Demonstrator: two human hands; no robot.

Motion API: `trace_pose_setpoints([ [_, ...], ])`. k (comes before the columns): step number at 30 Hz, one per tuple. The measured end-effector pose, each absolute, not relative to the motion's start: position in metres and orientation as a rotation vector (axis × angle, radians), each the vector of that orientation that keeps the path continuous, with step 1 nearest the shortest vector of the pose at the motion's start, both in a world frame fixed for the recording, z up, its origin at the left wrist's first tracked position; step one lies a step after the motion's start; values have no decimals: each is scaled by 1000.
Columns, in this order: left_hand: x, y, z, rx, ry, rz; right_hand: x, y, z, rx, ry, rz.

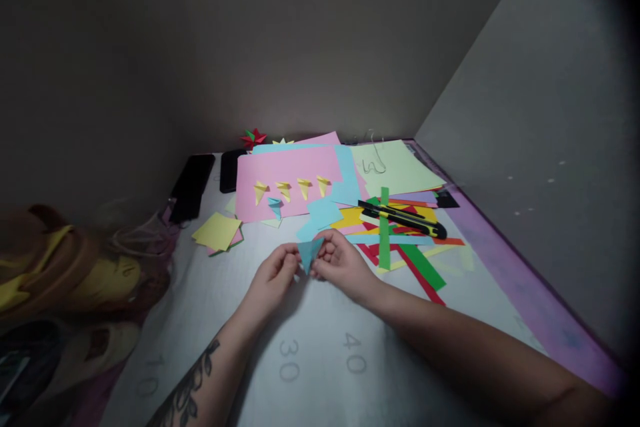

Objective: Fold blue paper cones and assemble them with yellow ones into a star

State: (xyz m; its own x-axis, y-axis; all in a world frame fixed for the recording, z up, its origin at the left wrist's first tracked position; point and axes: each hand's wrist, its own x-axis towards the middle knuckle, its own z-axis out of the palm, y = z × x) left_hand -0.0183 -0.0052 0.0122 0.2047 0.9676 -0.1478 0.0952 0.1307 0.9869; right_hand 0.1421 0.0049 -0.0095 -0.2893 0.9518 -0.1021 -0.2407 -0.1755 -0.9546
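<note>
A small blue paper triangle (309, 254), its point downward, is held up between both hands above the mat. My left hand (278, 271) pinches its left corner, fingers closed. On the other side, my right hand (342, 263) grips the right corner between thumb and curled fingers. Beyond the hands, several folded yellow paper pieces (304, 187) stand in a row on a pink sheet (285, 165). One folded blue piece (275, 206) lies just in front of that row. Loose blue paper squares (324, 215) rest behind my right hand.
A black and yellow utility knife (405, 219) lies on coloured paper strips (423, 267) at the right. Yellow paper squares (217, 232) are stacked at the left, near two dark phones (194, 180). At the back sit a red paper star (254, 139) and pale green sheets (400, 163).
</note>
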Motion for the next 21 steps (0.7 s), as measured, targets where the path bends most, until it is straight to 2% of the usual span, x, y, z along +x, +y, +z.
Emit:
trace_pose_setpoints([
  [9, -20, -8, 6, 1324, 1057, 784, 145, 4, -10, -964, -1176, 1497],
  [15, -18, -10, 9, 1557, 1168, 950, 144, 7, -10, -956, -1145, 1433],
  [21, -17, -12, 5, 1680, 1281, 1118, 140, 4, -10, -889, -1077, 1575],
])
